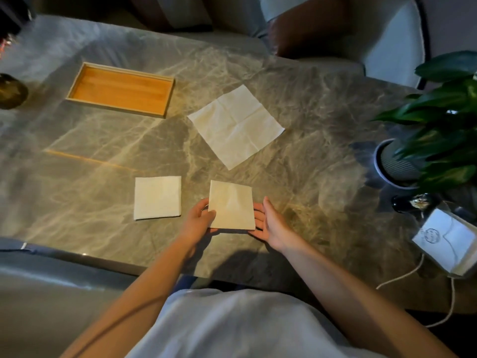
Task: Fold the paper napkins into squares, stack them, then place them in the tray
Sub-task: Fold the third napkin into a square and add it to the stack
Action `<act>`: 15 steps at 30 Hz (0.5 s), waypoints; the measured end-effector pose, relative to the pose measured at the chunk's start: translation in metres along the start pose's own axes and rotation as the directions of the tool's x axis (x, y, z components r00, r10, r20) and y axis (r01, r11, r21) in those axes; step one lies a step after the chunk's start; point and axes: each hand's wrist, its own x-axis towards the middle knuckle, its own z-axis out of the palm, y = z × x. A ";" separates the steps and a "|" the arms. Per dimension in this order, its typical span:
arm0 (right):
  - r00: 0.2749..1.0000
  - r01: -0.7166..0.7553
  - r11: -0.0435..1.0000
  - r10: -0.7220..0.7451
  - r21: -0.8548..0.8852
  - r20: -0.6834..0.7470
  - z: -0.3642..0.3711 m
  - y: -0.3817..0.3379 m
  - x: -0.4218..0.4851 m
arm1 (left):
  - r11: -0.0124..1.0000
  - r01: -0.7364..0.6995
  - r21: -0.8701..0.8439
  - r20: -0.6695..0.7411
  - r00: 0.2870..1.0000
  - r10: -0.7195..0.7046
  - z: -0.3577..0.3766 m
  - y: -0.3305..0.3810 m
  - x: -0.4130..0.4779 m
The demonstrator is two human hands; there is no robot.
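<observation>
Low in the middle of the frame, a folded napkin [231, 205] sits between both hands.
Left hand [198, 220] pinches its edge; right hand [268, 223] lies spread alongside. Next, I judge: stack it on the folded square [157, 197] at left, fold the open napkin [236, 125], fill the upper-left tray [77, 81].

Tray [77, 83] behind folded napkins [157, 197]

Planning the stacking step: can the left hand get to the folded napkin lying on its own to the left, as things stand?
Probably yes. The folded napkin lies flat just left of the left hand, with bare table between and nothing on top. But that hand is pinching the napkin being held, so it must let go first.
</observation>
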 end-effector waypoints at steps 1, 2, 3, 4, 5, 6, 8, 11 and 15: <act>1.000 -0.005 1.000 0.005 -0.009 0.012 0.011 0.000 0.002 | 1.000 -0.002 0.027 -0.009 1.000 0.002 -0.010 0.001 -0.001; 1.000 -0.006 1.000 0.007 -0.017 0.025 0.022 0.000 0.004 | 0.999 -0.007 0.045 -0.013 1.000 0.007 -0.019 0.002 -0.001; 0.999 -0.006 1.000 0.007 -0.020 0.038 0.032 0.000 0.006 | 0.999 -0.019 0.045 -0.015 1.000 0.020 -0.028 0.002 -0.002; 0.999 -0.004 1.000 0.005 -0.020 0.051 0.044 0.001 0.008 | 0.999 -0.030 0.039 -0.024 0.999 0.031 -0.037 0.002 -0.002; 0.998 0.002 1.000 0.000 -0.023 0.066 0.054 0.002 0.009 | 0.999 -0.037 0.039 -0.041 0.998 0.039 -0.046 0.002 -0.002; 0.997 0.012 0.999 -0.009 -0.031 0.081 0.065 0.002 0.010 | 0.998 -0.039 0.053 -0.067 0.997 0.042 -0.055 0.003 -0.001; 0.994 0.037 0.998 -0.031 -0.059 0.103 0.085 0.002 0.011 | 0.994 -0.043 0.101 -0.118 0.992 0.055 -0.073 0.003 0.005; 0.993 0.065 0.992 -0.054 -0.109 0.103 0.111 0.000 0.013 | 0.990 -0.037 0.134 -0.161 0.985 0.059 -0.097 0.004 0.013; 0.993 0.096 0.985 -0.083 -0.146 0.089 0.138 0.000 0.019 | 0.984 -0.068 0.163 -0.164 0.982 0.095 -0.127 0.005 0.023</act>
